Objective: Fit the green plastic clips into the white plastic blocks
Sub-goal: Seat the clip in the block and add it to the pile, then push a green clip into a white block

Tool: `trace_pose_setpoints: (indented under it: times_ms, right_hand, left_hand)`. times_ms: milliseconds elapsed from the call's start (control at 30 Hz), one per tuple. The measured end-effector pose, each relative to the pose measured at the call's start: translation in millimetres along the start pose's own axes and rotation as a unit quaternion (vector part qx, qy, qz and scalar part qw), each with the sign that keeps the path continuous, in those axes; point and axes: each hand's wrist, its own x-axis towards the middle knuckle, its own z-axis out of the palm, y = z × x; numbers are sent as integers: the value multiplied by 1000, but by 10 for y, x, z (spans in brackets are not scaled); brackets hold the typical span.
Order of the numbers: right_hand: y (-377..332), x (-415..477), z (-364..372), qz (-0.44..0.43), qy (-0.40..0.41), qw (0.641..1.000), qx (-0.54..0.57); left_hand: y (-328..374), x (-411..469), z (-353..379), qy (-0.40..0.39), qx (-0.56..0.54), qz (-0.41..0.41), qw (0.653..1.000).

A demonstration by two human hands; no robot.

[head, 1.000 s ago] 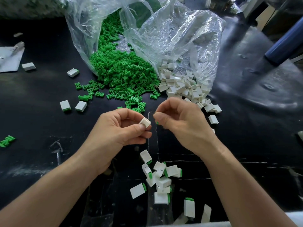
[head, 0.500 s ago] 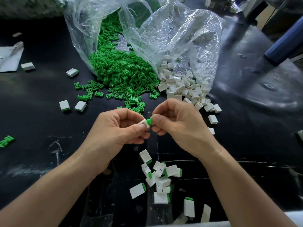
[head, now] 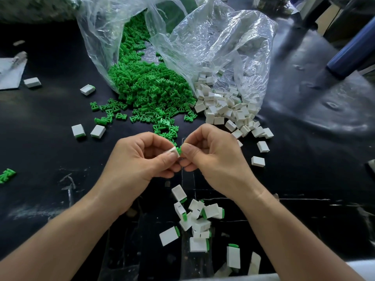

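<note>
My left hand (head: 140, 161) pinches a small white block (head: 172, 150) between thumb and forefinger. My right hand (head: 213, 157) pinches a green clip (head: 179, 150) whose end sits against the block's open side; how deep it sits is hidden by the fingers. Behind the hands a heap of loose green clips (head: 148, 92) spills from a clear bag. To its right lies a heap of bare white blocks (head: 225, 106). Several blocks with green clips in them (head: 197, 222) lie below my wrists.
The clear plastic bags (head: 213, 37) stand open at the back of the black table (head: 40, 122). Stray blocks (head: 97, 131) and clips (head: 7, 175) lie to the left. A blue cylinder (head: 351, 55) crosses the far right. Grey paper (head: 10, 75) lies at the left edge.
My right hand has brought the green clip leftward until it meets the white block held by my left hand. The two hands now touch at the fingertips.
</note>
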Motion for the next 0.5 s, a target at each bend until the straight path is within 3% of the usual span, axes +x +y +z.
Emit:
trace_pose_setpoints:
  times_ms: [167,333,500]
  right_hand:
    - [-30,20,-71,22,-40,999,-14]
    - [-36,8,-95,-3,-84,979,-188]
    - [-51,-9,-82,-38,-93,975,-196]
  left_hand:
    - [26,-6,5,-9,5,5,1000]
    - [32,-12,11,-14,13,3,1000]
    - [59,-20,-15,-30,25,8,999]
